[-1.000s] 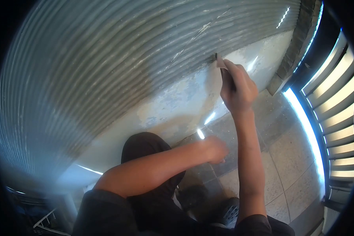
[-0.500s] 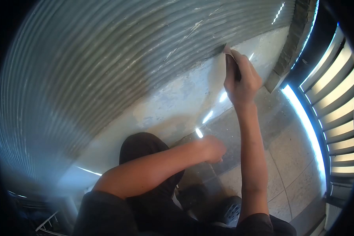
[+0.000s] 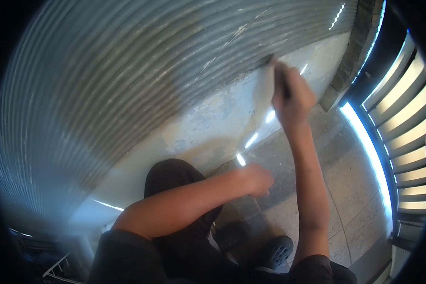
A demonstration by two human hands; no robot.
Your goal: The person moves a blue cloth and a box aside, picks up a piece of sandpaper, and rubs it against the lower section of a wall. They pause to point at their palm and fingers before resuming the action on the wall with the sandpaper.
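Note:
My right hand (image 3: 294,97) is raised against the pale lower strip of wall (image 3: 213,113), just under the corrugated sheet (image 3: 142,71). Its fingers are pinched round a small dark, flat piece that I cannot make out, blurred by motion. My left hand (image 3: 259,180) is closed low over the floor, near my dark-clothed knee (image 3: 173,177). What its curled fingers hold, if anything, is hidden.
Tiled floor (image 3: 355,184) lies beneath, with a dark clog (image 3: 280,251) on my foot. At the right stands a slatted metal gate (image 3: 414,137) with light behind it. A brick edge (image 3: 348,61) borders the wall. A metal frame (image 3: 57,266) shows at the lower left.
My right hand has shifted very slightly at the wall and is now blurred, its forearm a little further right. My left hand has barely moved.

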